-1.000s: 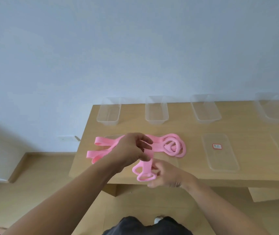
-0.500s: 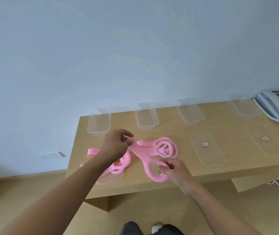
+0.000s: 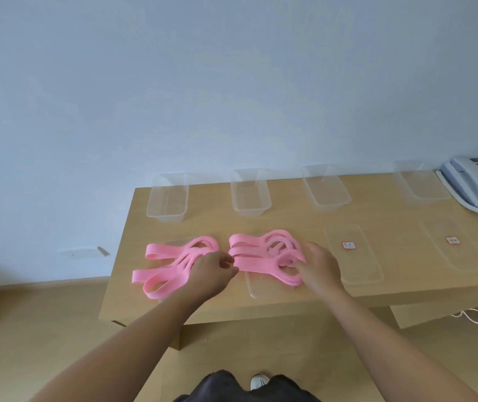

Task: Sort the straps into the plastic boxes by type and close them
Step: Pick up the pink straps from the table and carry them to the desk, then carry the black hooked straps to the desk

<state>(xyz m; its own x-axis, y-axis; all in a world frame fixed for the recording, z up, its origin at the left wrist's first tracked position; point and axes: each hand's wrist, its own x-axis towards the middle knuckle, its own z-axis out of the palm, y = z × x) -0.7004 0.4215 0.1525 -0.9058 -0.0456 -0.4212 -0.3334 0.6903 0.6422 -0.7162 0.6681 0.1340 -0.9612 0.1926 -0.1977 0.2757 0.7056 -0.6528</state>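
Note:
Pink straps lie on the wooden table (image 3: pixel 290 221) in two piles. The left pile of pink straps (image 3: pixel 171 265) fans out toward the table's left edge, and my left hand (image 3: pixel 214 271) grips its right end with curled fingers. The right pile of pink straps (image 3: pixel 261 253) has looped ends, and my right hand (image 3: pixel 317 268) curls its fingers into those loops. Several clear plastic boxes stand open along the back: far left box (image 3: pixel 168 198), second box (image 3: pixel 250 192), third box (image 3: pixel 326 188), right box (image 3: pixel 419 181).
Flat clear lids lie in front of the boxes: one lid (image 3: pixel 353 256) with a red label beside my right hand, another lid (image 3: pixel 458 245) further right, and a lid (image 3: pixel 261 290) under the right pile. A telephone (image 3: pixel 475 184) sits at the back right. The front table edge is close.
The strap I held stretched between both hands now lies on the right pile. The straps are split into two piles, and both hands have come down onto them.

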